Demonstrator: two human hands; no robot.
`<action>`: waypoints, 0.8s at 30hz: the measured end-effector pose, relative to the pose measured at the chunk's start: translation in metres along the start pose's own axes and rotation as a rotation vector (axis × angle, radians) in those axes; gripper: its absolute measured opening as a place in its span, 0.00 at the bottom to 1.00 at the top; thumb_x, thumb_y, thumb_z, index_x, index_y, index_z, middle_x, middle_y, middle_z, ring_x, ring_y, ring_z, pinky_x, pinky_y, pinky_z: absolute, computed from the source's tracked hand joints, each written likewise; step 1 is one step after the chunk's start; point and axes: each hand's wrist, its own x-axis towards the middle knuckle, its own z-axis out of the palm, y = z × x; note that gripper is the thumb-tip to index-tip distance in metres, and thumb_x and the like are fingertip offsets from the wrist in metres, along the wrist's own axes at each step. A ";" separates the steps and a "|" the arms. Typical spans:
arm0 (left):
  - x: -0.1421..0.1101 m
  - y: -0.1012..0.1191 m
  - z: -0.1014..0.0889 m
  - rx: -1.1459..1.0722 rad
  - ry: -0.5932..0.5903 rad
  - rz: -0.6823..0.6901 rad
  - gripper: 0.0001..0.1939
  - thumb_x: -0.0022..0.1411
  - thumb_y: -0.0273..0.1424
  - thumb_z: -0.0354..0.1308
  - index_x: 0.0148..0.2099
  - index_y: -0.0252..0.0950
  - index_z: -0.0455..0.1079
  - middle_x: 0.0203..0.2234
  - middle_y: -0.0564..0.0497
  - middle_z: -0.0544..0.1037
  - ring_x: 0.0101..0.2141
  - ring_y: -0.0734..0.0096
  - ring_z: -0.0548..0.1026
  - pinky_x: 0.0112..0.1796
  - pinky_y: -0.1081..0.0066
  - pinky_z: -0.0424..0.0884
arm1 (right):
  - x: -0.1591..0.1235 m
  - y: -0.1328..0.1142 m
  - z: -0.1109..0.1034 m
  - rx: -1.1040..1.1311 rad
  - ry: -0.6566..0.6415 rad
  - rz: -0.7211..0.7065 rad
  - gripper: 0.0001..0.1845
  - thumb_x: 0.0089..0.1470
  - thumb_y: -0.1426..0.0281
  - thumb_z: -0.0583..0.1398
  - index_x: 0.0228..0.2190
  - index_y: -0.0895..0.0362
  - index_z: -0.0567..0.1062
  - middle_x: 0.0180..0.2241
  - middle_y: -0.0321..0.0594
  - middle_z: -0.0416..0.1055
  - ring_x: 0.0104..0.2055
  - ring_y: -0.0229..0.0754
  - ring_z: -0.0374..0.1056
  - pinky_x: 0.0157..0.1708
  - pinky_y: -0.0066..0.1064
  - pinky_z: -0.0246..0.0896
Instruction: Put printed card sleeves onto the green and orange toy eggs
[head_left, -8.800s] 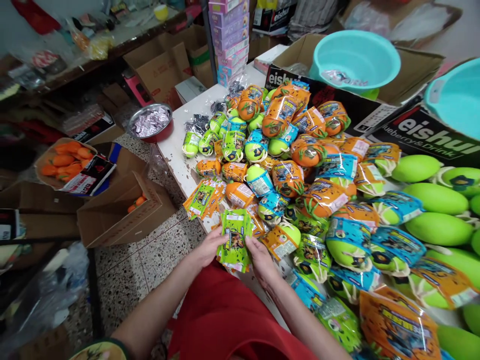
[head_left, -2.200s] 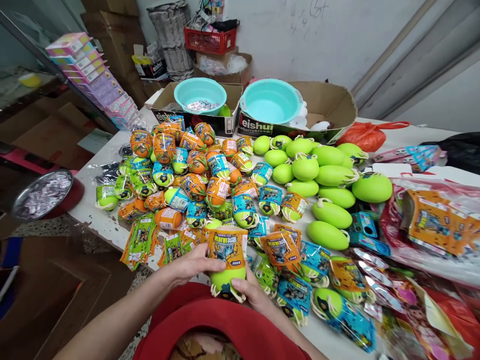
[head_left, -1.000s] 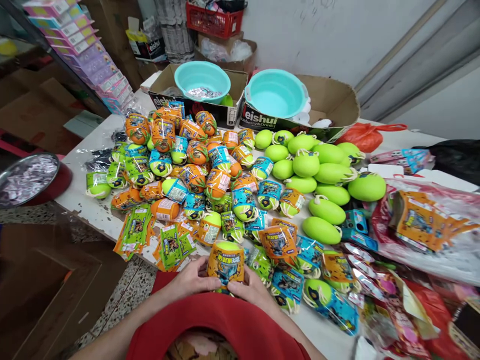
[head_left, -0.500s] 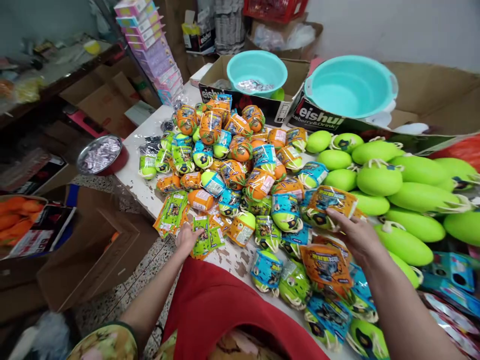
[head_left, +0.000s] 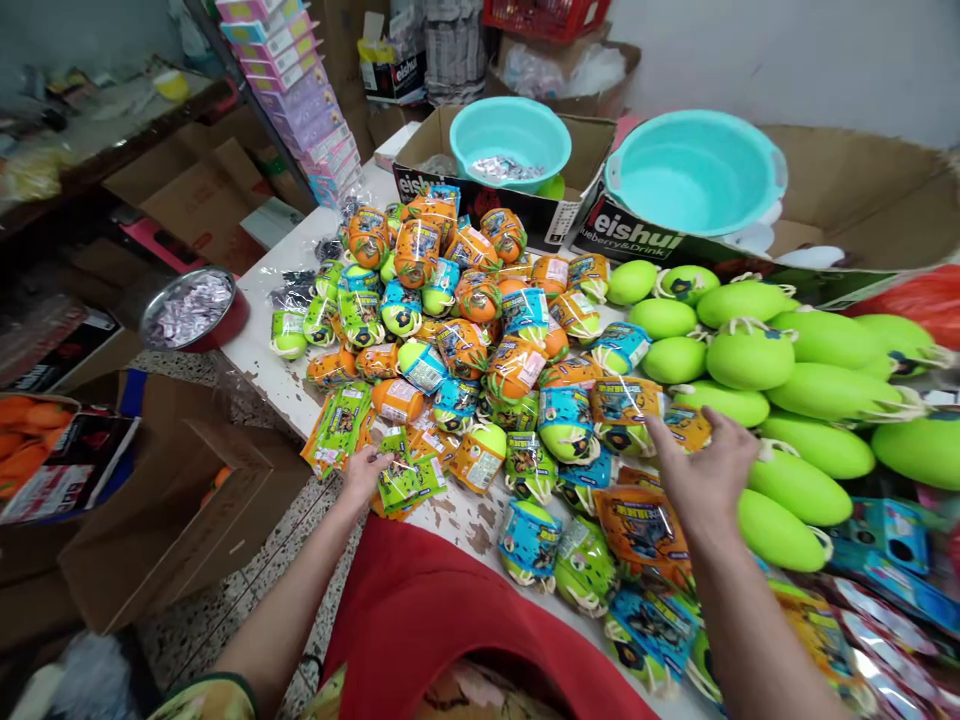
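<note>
In the head view, my left hand (head_left: 364, 474) is at the near edge of the table, its fingertips closed on the edge of a flat green printed packet (head_left: 410, 480). More flat green and orange packets (head_left: 341, 425) lie just beyond it. My right hand (head_left: 709, 475) hovers with thumb and fingers apart and nothing between them. Left of its thumb sits an orange-wrapped egg-shaped toy (head_left: 626, 402). Bare lime-green egg-shaped toys with pale cords (head_left: 802, 480) lie right of that hand. A heap of toys in orange, blue and green wrappers (head_left: 457, 300) spreads between my hands.
Two turquoise basins (head_left: 694, 190) stand in open cartons at the back. A metal bowl of small silvery packets (head_left: 193, 308) is by the left table edge. Cartons with orange toys (head_left: 34, 435) stand low on the left. Stacked boxes (head_left: 300, 100) rise at the back left.
My right hand has come off the orange-wrapped toy, which now lies left of it, and its fingers have spread. My left fingers have closed on a green packet.
</note>
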 end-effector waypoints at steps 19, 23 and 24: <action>-0.066 0.107 0.075 -0.316 -0.510 0.066 0.21 0.47 0.45 0.63 0.32 0.30 0.74 0.22 0.50 0.77 0.24 0.68 0.73 0.27 0.71 0.69 | -0.126 -0.095 0.013 1.030 -0.868 0.740 0.19 0.35 0.57 0.69 0.22 0.61 0.77 0.19 0.33 0.68 0.21 0.33 0.57 0.22 0.25 0.54; -0.059 0.118 0.080 -0.393 -0.559 0.091 0.22 0.46 0.43 0.64 0.39 0.32 0.72 0.25 0.50 0.79 0.28 0.63 0.76 0.32 0.66 0.72 | -0.118 -0.082 0.009 1.045 -0.806 0.766 0.21 0.35 0.55 0.68 0.15 0.60 0.71 0.14 0.30 0.61 0.18 0.31 0.52 0.18 0.23 0.46; -0.055 0.118 0.080 -0.371 -0.540 0.113 0.22 0.47 0.43 0.63 0.39 0.32 0.72 0.26 0.50 0.79 0.28 0.63 0.76 0.32 0.66 0.72 | -0.116 -0.078 0.008 1.050 -0.790 0.779 0.22 0.35 0.55 0.68 0.15 0.60 0.70 0.14 0.30 0.60 0.18 0.31 0.51 0.18 0.23 0.46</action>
